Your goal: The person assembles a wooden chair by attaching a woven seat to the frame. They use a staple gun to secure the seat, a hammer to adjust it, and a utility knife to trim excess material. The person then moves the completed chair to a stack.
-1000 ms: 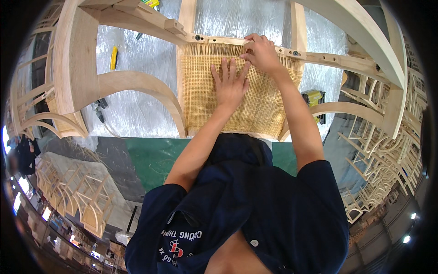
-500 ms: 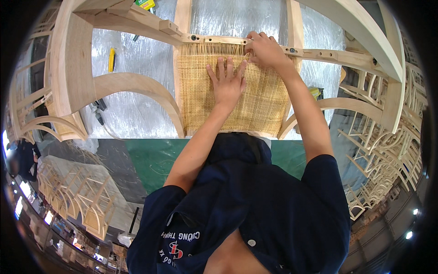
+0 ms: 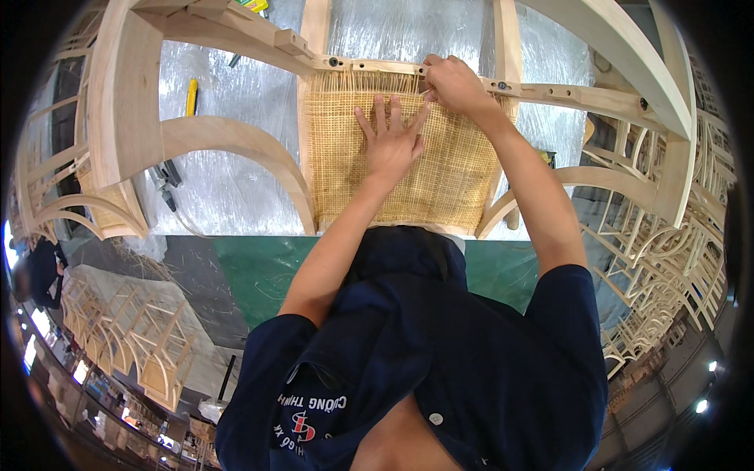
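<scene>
Over our film-covered workshop bench (image 3: 220,188), left hand (image 3: 393,145) spreads on cane webbing (image 3: 342,161), right hand (image 3: 455,85) pinches strands (image 3: 393,82); shirt (image 3: 503,361) bears lettering (image 3: 314,403).

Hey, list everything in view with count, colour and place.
Cane sheet: one, tan, centre
Wooden frame: one, pale, around the sheet
Wrapped surface: one, silvery, beneath frame
Slim tool: one, yellow, upper left
Dark tool: one, black, left
Cropped item: one, green and yellow, top
Partly hidden tool: one, dark, right
Floor: one, partly green, mid picture
Other frames: many, pale, both sides
Other person: one, dark clothes, left
Shirt: one, navy, bottom
Left hand: one, spread on sheet
Right hand: one, sheet's top edge
</scene>
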`<action>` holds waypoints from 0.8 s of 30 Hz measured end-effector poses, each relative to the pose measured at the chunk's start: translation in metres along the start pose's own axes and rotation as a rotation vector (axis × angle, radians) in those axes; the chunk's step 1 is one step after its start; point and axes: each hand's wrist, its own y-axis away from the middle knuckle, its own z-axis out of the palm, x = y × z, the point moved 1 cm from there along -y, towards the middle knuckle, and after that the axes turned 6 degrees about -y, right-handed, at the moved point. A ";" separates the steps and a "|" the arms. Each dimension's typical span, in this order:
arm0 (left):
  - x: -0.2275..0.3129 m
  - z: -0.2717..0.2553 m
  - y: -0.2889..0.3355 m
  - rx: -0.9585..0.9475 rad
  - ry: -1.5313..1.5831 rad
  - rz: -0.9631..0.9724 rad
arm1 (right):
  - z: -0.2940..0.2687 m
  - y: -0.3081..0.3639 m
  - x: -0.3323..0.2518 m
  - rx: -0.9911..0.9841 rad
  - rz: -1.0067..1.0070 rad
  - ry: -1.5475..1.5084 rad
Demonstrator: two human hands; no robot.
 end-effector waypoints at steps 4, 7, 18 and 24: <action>0.002 -0.001 -0.001 -0.033 -0.034 -0.001 | -0.005 -0.004 -0.008 -0.047 0.087 0.029; 0.005 -0.002 -0.001 -0.061 -0.034 -0.024 | -0.011 -0.009 -0.005 -0.102 0.037 -0.034; 0.003 0.002 0.002 -0.047 -0.022 -0.025 | 0.007 0.006 -0.016 0.082 0.121 -0.239; 0.003 0.003 0.003 -0.055 -0.055 -0.020 | 0.021 0.010 -0.016 0.202 0.149 -0.248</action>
